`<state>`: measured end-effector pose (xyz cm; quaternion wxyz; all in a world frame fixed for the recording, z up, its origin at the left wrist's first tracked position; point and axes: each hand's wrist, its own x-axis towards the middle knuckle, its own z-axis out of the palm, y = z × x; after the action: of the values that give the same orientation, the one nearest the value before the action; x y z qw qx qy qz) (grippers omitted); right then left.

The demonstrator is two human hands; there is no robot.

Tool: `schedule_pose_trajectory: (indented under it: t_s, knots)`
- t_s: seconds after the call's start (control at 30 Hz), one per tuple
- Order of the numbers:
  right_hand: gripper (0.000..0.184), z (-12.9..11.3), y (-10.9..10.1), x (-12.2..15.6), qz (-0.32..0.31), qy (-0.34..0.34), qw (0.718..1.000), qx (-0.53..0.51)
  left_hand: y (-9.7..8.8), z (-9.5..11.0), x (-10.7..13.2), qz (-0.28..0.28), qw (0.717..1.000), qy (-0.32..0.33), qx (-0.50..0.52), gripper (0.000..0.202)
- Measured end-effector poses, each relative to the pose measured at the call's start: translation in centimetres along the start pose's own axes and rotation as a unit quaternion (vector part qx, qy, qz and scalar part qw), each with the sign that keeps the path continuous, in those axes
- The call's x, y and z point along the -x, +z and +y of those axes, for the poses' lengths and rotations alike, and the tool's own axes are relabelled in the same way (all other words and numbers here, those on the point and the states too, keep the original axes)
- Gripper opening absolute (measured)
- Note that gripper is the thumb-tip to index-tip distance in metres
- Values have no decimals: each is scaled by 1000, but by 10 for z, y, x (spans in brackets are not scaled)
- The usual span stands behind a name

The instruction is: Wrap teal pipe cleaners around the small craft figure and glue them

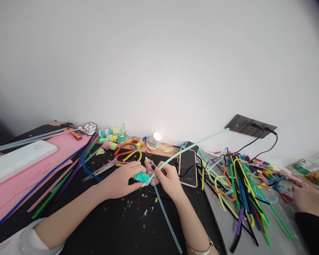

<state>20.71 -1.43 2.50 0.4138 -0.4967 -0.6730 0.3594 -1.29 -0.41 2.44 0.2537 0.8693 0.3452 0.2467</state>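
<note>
My left hand is closed around a teal coil of wound pipe cleaner. At the coil's right end, my right hand pinches a pale green pipe cleaner, whose long free end slants up to the right across the wall. A pinkish, furry-looking piece lies between and behind the hands; its kind is unclear. Just beyond my left hand rest scissors with red and yellow loops near their handles. A grey-blue glue stick or strip runs below my right hand toward the front edge.
Finished-looking colourful coils and a paper cup stand along the wall. A phone lies right of my hands. Many loose pipe cleaners cover the grey surface. At far right is another person's hand. Cables hang from a wall socket.
</note>
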Motion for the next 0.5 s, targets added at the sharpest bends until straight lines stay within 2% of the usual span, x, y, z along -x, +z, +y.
schedule_pose_trajectory:
  t_s: [0.2, 0.33, 0.5]
  knots:
    - [45, -4, 3, -1, -10, 22, 999, -35, 3, 2, 1, -6, 1000, 19, 6, 18]
    - [51, -6, 3, -1, -8, 33, 998, -44, 3, 6, 1, 9, 999, 38, 3, 10]
    - [55, -10, 4, 0, -30, 60, 992, -107, 6, 10, 4, 30, 997, 67, 8, 11]
